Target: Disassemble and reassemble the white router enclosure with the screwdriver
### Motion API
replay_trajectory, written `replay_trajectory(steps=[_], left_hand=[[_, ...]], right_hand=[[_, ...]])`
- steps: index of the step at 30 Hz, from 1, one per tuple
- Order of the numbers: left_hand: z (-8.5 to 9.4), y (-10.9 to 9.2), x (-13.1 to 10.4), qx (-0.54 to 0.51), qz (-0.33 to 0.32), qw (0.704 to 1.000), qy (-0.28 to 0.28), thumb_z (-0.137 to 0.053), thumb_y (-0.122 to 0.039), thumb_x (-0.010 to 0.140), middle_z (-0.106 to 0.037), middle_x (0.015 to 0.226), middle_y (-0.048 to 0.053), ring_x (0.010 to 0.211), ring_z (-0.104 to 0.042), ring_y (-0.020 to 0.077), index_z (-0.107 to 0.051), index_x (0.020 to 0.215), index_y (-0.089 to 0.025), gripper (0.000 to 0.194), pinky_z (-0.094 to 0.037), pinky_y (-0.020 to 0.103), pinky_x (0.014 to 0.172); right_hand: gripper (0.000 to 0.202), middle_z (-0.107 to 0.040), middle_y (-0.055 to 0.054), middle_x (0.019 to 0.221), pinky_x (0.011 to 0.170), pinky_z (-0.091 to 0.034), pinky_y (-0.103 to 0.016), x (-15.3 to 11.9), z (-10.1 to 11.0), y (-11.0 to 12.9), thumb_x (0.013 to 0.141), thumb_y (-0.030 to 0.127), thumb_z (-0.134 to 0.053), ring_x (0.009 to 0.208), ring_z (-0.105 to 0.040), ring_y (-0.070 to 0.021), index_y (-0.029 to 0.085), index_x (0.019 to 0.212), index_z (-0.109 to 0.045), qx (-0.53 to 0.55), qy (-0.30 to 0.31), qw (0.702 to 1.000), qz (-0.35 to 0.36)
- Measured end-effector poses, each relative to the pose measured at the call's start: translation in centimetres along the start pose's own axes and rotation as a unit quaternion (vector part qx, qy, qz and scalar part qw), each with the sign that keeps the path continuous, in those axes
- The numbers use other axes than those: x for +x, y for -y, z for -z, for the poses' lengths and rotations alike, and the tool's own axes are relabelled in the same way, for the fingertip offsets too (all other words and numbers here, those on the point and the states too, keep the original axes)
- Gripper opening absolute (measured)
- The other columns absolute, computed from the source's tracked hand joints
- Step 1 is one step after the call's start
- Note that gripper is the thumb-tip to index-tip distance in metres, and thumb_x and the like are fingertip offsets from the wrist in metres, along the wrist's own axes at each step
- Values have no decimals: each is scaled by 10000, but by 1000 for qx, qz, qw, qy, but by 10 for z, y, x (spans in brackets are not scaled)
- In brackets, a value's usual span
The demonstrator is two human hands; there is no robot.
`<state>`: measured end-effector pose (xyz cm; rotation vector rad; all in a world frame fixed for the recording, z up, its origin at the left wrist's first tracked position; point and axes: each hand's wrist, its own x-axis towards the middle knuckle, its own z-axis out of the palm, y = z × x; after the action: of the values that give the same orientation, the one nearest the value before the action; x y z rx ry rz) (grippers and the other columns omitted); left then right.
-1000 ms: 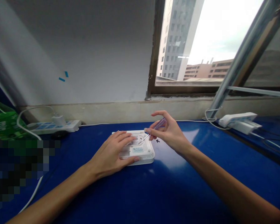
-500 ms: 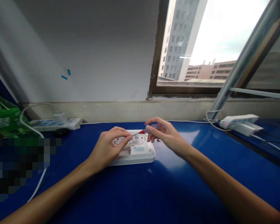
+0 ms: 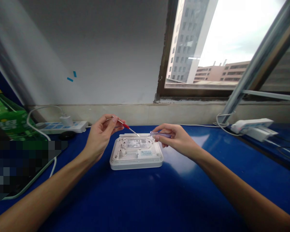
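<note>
My left hand (image 3: 100, 137) pinches one end of a metal screwdriver shaft (image 3: 126, 126) with a red collar at its middle. The shaft slopes down to the right, its free end over the back of a white router-like box (image 3: 136, 165). Closed around a clear purple screwdriver handle (image 3: 161, 134), my right hand (image 3: 180, 138) is just beyond the box's right back corner. Shaft and handle are apart. The box lies flat, showing a label, vent holes and corner recesses.
A power strip (image 3: 81, 127) with a plugged-in charger (image 3: 66, 120) lies at the back left, near a green bottle (image 3: 11, 119). Another white power strip (image 3: 252, 125) stands at the right by a metal post (image 3: 232, 103). The blue tabletop (image 3: 145, 199) meets a wall behind.
The screwdriver shaft has come out of the handle. My left hand has moved up and left with the shaft, uncovering the box, while my right hand keeps the handle.
</note>
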<state>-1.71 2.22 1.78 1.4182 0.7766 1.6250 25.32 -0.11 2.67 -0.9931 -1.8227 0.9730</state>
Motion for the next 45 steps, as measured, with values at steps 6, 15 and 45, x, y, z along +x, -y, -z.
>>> replay_trajectory(steps=[6, 15, 45], left_hand=[[-4, -10, -5, 85, -17, 992, 89, -691, -395, 933, -752, 826, 21, 768, -728, 166, -641, 1019, -192, 226, -620, 284, 704], [-10, 1, -18, 187, -18, 965, 184, -662, -316, 946, -717, 816, 5, 732, -721, 146, -638, 1103, -183, 208, -600, 256, 707], [-20, 3, -32, 270, -111, 935, 202, -748, -248, 880, -784, 922, 29, 838, -741, 187, -766, 936, -197, 78, -598, 286, 801]], right_hand=[[298, -749, -65, 807, 585, -534, -248, -1, 2, 1, 866, 420, -754, 720, -683, -160, 164, 1015, -734, -3, -9, 1000, 3], [284, -753, -60, 807, 577, -540, -267, -1, 0, 1, 860, 407, -762, 683, -683, -164, 166, 1007, -734, -31, 2, 999, 9], [246, -759, -75, 950, 617, -557, -270, -4, 5, 8, 851, 369, -754, 744, -682, -172, 179, 1005, -785, -20, 47, 999, 15]])
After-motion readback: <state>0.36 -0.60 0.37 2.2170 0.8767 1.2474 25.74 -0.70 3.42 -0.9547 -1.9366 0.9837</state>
